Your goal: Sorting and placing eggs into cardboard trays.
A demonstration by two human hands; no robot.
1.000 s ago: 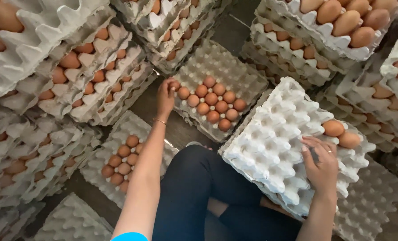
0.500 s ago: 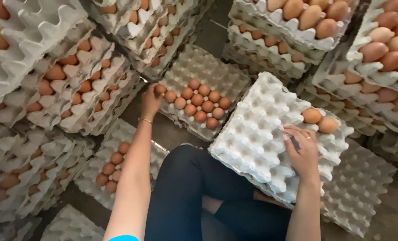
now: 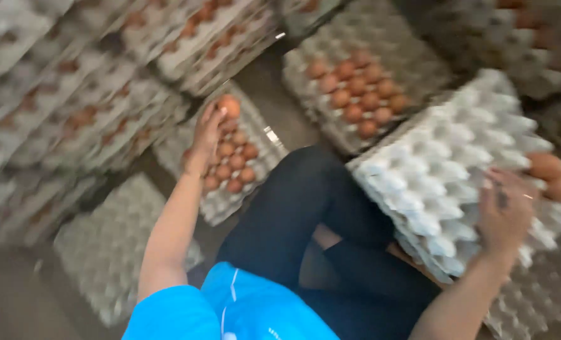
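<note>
The left hand (image 3: 208, 129) has shifted to a nearer tray's (image 3: 255, 182) far edge, gripping an egg (image 3: 229, 106); the right hand (image 3: 505, 211) lies open on stacked trays (image 3: 437, 170).

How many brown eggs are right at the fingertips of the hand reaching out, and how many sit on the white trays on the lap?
Brown egg at the fingertips of the left hand: 1
Brown eggs on the white tray stack under the right hand: 2
Total: 3
</note>
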